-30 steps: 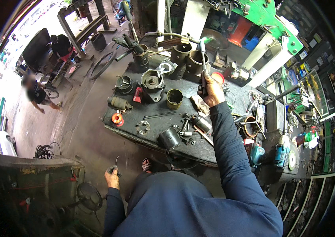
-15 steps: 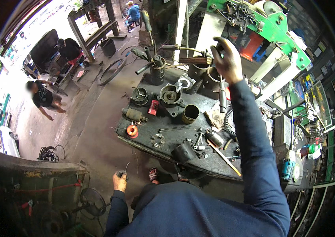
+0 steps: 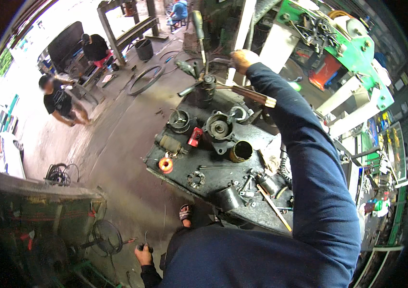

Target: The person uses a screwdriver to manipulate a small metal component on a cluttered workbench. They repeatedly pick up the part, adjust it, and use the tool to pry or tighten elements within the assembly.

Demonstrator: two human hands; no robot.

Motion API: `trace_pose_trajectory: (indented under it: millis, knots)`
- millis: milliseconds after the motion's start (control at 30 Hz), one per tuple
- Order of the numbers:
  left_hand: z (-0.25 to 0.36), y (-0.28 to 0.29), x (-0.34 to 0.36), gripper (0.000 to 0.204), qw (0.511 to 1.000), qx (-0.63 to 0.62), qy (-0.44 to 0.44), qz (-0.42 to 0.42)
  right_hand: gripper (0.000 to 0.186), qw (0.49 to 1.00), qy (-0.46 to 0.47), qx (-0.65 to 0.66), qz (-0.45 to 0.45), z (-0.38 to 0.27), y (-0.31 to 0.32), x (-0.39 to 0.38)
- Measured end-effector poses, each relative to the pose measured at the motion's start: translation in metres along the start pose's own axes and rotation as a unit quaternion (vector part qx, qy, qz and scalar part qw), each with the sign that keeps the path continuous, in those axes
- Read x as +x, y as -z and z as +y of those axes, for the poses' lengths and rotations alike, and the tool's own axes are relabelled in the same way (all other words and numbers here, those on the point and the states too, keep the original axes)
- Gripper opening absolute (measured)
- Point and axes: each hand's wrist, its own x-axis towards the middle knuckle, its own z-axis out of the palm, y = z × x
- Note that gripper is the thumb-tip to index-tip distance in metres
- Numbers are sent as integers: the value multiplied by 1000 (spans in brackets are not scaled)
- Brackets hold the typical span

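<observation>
My right hand (image 3: 244,60) is raised at the back of the workbench (image 3: 170,173), closed near a horizontal metal bar (image 3: 221,60); what it holds is hidden. Beneath that arm are wooden strips (image 3: 249,93). My left hand (image 3: 142,253) is low beside my body, closed on a small dark object (image 3: 148,249) with a bent wire. On the bench are a cast metal housing (image 3: 218,126), a rusty cylinder (image 3: 241,151), an orange spool (image 3: 165,164), a red tool (image 3: 195,137), and a tall screwdriver (image 3: 199,26) among upright parts.
A green machine (image 3: 367,72) stands behind the bench. A walking person (image 3: 60,103), a bent-over person (image 3: 96,48) and a seated person (image 3: 179,12) are at left and back, near bicycle tyres (image 3: 146,79) and a bucket (image 3: 144,50). A fan (image 3: 105,235) stands lower left.
My right hand let go of the upright tool it gripped, opened, and moved farther back and left, where it is now closed. My left hand sits lower in view. The walking person has come nearer.
</observation>
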Motion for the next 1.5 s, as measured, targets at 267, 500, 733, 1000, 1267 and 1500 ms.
trace_pose_trajectory:
  millis: [267,500,733,1000,1267,1500]
  knots:
    - [21,-13,12,8,997,70,-42,-5,16,999,-5,33,25,-28,8,-4]
    - [68,-33,25,5,999,32,-18,22,15,999,-27,43,18,-24,9,-6]
    - [55,-16,25,7,997,70,-33,-19,15,998,-16,50,44,-23,2,-6]
    - [17,-16,40,8,996,46,-78,-27,40,996,-58,54,35,-4,29,-18]
    - [24,-36,63,11,991,37,-85,-94,46,890,-264,320,187,12,113,-249]
    - [45,-110,113,7,967,56,-92,-232,31,458,-419,780,80,-74,10,-330]
